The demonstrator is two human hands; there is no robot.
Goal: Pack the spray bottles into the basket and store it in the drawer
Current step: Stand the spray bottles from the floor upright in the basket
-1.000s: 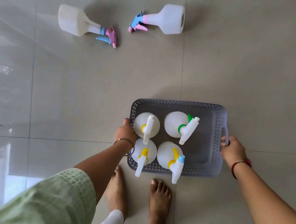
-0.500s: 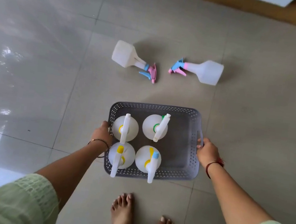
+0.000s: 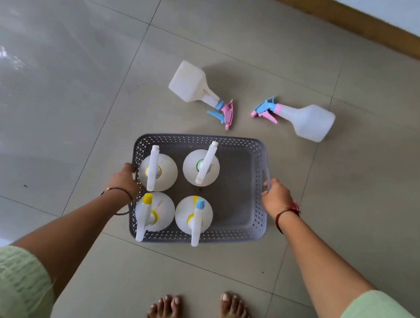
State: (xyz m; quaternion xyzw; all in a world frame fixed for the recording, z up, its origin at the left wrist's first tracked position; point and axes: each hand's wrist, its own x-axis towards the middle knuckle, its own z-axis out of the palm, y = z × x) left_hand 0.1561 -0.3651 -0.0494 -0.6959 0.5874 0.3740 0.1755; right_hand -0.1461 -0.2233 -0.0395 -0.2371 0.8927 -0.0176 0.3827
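A grey perforated basket point(image 3: 236, 231) hangs above the tiled floor, held by both handles. My left hand point(image 3: 123, 180) grips its left handle and my right hand point(image 3: 276, 197) grips its right handle. Several white spray bottles stand upright in the basket's left part, among them one with a green collar point(image 3: 201, 167) and one with a blue nozzle tip point(image 3: 193, 215). The basket's right part is bare. Two more white bottles lie on the floor beyond it: one with a pink trigger head point(image 3: 194, 84) on the left, one with a blue head point(image 3: 307, 121) on the right.
My bare feet point(image 3: 198, 317) stand on the grey tiles below the basket. A brown wooden strip point(image 3: 381, 29) and a white panel point(image 3: 396, 10) run along the top right. The glossy floor at the left carries bright reflections.
The basket has risen from the floor and moved away from my feet, both hands still on its handles. The view has tilted up, so the two lying bottles and the wooden strip show lower.
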